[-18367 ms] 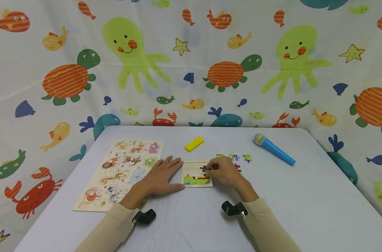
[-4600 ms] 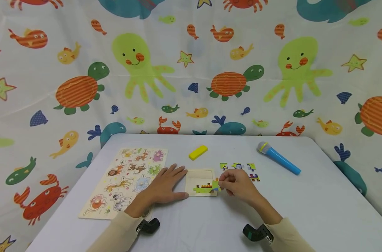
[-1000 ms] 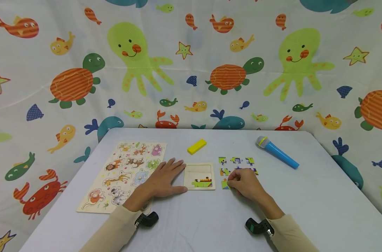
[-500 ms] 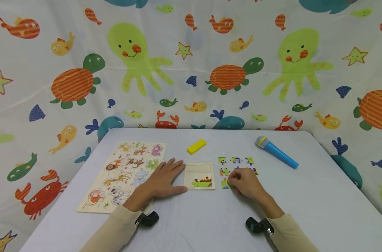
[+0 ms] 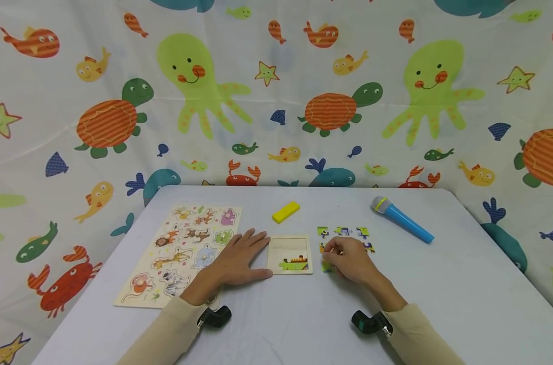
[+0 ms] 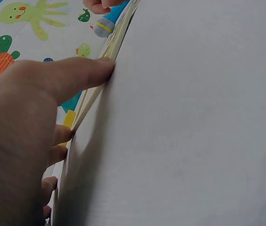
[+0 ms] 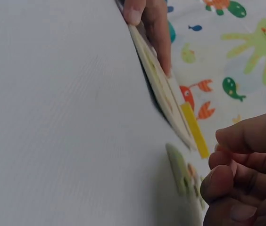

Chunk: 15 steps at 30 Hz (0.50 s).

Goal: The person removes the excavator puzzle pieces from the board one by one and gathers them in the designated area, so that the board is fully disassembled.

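My left hand (image 5: 244, 261) lies spread on the table, its thumb and index finger against the left edge of a small wooden jigsaw tray (image 5: 287, 238). Joined green and dark puzzle pieces (image 5: 294, 263) lie in the tray's lower right; bare wood shows elsewhere. To the tray's right, my right hand (image 5: 353, 259) hovers over loose jigsaw pieces, fingers loosely bent. In the right wrist view, nothing shows between its fingertips (image 7: 220, 134). A green piece (image 5: 327, 267) lies below the fingers, and several others (image 5: 342, 231) lie behind. The hand partly covers the middle row.
A large wooden animal peg puzzle (image 5: 185, 248) lies left, partly under my left forearm. At the back are a yellow block (image 5: 286, 212) and a blue toy microphone (image 5: 406, 223). A cloth printed with sea animals (image 5: 276, 101) hangs behind the table.
The green piece held over the tray earlier is back on the table among the loose ones. Since half a second ago, my right hand has shifted slightly up and left. The left hand stays put.
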### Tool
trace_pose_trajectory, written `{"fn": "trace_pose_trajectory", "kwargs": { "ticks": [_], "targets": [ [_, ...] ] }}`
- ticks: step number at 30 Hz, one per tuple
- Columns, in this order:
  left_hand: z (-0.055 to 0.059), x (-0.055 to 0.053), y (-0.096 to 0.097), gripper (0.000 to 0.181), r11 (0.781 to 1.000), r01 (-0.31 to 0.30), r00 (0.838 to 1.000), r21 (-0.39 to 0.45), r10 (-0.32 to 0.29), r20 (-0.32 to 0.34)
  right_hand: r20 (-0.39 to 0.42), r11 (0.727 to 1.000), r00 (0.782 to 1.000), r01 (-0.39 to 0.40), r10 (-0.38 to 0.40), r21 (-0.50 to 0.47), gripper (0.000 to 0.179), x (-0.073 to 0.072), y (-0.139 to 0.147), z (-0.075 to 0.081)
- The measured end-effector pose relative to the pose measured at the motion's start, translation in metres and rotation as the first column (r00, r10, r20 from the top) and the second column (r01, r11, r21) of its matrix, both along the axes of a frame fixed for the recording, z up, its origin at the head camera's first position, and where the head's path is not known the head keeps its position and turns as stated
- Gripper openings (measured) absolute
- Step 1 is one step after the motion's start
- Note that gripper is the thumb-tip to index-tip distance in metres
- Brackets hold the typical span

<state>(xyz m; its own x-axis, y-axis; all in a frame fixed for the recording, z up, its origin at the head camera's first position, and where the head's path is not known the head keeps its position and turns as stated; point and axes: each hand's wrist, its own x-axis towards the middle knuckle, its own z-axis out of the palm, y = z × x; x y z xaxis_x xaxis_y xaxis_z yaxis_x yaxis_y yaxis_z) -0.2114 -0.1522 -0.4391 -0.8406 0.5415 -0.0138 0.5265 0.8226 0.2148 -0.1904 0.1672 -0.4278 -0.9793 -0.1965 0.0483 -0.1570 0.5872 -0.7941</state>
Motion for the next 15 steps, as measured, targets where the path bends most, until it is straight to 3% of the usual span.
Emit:
{"fn": "trace_pose_trajectory", "kwargs": {
  "ticks": [5, 15],
  "targets": [
    [0.000, 0.001, -0.001, 0.090, 1.000, -0.006, 1.000, 0.002, 0.006, -0.001, -0.016, 0.998, 0.998, -0.061, 0.061, -0.006, 0.007, -0.005, -0.017, 0.007],
    [-0.003, -0.001, -0.002, 0.091, 1.000, -0.008, 1.000, -0.012, 0.008, 0.001, 0.042, 0.977, 0.977, -0.210, 0.208, 0.037, 0.014, -0.011, -0.050, 0.009]
  ]
}}
